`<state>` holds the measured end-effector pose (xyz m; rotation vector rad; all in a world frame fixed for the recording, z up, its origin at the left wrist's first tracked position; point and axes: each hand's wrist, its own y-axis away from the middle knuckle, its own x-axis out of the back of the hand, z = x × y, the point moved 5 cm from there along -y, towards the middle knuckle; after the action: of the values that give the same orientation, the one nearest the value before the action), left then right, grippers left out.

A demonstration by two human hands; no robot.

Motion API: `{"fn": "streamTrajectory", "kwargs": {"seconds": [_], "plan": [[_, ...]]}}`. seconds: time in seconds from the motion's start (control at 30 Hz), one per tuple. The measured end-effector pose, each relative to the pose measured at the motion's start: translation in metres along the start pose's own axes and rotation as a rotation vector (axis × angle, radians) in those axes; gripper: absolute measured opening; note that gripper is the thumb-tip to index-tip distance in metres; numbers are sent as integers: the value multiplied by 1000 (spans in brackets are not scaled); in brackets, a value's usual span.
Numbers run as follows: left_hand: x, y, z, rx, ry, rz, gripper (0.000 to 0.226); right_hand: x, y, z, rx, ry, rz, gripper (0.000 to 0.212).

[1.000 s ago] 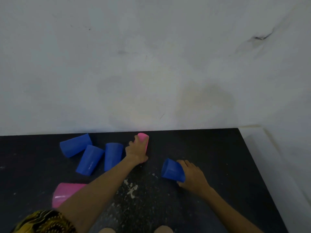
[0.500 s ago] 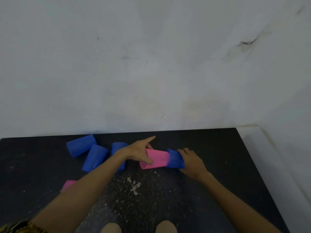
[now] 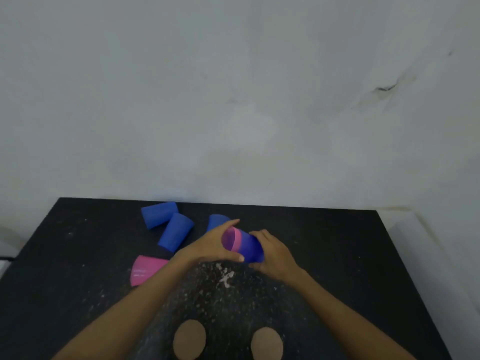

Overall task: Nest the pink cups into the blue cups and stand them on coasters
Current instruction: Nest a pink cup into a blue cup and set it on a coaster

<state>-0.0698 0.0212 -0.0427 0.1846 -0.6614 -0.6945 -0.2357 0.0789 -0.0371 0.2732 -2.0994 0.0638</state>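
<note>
A pink cup [image 3: 232, 239] is sitting nested inside a blue cup [image 3: 251, 248], with only its pink rim band and open mouth showing at the blue cup's lip. The nested pair is lying tilted, mouth toward the left, and is being held between both hands above the black table [image 3: 350, 255]; whether it is touching the tabletop cannot be told. The left hand [image 3: 211, 246] is cupping the mouth end, its fingers spread around the pink rim with the forefinger over the top and the thumb beneath. The right hand [image 3: 275, 255] is wrapping the blue cup's body and base, fingers curled closed on it.

Behind the left hand, a third blue cup [image 3: 217, 221] is partly hidden. Farther left, two more blue cups are lying on their sides, touching each other: one near the table's back edge [image 3: 159, 214] and one just in front of it [image 3: 176, 235]. A second pink cup [image 3: 145, 272] is lying on its side beside the left forearm, empty, mouth toward the near left.

At the near edge of the table, two round tan coasters are lying flat, well apart from the cups: the left coaster [image 3: 189, 339] and the right coaster [image 3: 266, 342], both bare.
</note>
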Motion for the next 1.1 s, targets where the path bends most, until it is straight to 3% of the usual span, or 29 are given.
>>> {"fn": "streamTrajectory", "kwargs": {"seconds": [0.13,0.37,0.5,0.83,1.1], "plan": [[19,46,-11,7,12,110,99,-14,-3,-39,43,-20,-45,76],[65,151,-54,98,-114,275,90,-55,-7,-124,138,89,-295,105],[74,199,-85,240,-197,324,78,-73,-5,-149,145,100,-330,100],[52,254,-148,547,-366,309,87,-88,1,-156,131,117,-352,87],[42,260,-157,665,-366,340,90,-79,8,-133,69,115,-363,85]]}}
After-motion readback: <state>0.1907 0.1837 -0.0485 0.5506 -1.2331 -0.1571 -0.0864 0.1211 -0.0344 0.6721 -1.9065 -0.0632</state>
